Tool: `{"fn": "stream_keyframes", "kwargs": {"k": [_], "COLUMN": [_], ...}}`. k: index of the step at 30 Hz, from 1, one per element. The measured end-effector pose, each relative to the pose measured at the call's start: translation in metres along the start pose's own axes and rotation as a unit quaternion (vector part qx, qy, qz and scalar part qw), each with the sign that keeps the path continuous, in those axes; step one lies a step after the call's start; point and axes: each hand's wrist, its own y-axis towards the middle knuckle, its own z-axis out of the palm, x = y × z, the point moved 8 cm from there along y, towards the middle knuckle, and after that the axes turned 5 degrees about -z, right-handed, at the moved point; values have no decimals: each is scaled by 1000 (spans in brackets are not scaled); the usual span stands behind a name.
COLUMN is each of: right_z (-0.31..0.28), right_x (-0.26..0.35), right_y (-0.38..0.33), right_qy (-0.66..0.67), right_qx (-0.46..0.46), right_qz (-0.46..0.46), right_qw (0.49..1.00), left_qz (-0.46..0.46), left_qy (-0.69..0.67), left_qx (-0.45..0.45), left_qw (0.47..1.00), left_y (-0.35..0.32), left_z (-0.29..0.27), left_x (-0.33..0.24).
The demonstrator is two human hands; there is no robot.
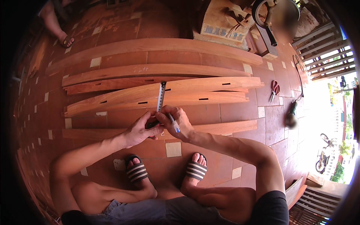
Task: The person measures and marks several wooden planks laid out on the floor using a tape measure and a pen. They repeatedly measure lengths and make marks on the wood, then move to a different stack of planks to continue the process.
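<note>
My left hand (135,132) is closed round the dark case of a tape measure, mostly hidden by the fingers. The white tape blade (161,98) runs out away from me, its dark end reaching over the slotted wooden rails (127,94). My right hand (179,119) is closed on a pen with a blue tip (174,124), its fingers beside the blade near the case. The rails lie close together, slightly curved, with narrow dark mortises cut in them. A nearer plank (225,128) lies partly beneath my hands.
Beyond lie a marked plank (112,71) and a longer board (157,45). Red-handled scissors (275,89) and a green corded power tool (291,114) lie at right. A pale box (221,32) stands at the back. Another person's foot (66,41) shows far left.
</note>
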Motion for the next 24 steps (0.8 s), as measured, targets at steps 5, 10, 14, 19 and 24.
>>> {"fn": "stream_keyframes", "kwargs": {"k": [5,10,14,19,24], "right_z": [-35,-160,-239,-372,-418], "right_x": [-17,-39,-66,-115,-113], "right_y": [6,15,5,-12,-19], "right_qy": [158,167,169,166,102], "right_qx": [-50,-202,-291,-429,-536], "right_qz": [106,104,109,87,91], "right_qw": [980,959,935,883,833], "left_qz": [76,-3,-138,-47,51], "left_qy": [229,355,324,368,387], "left_qx": [-66,-191,-211,-339,-382], "left_qw": [968,915,912,864,838], "left_y": [5,-15,-50,-80,-81], "left_z": [-33,-112,-177,-223,-219], "left_x": [-10,1,33,9,-12]}}
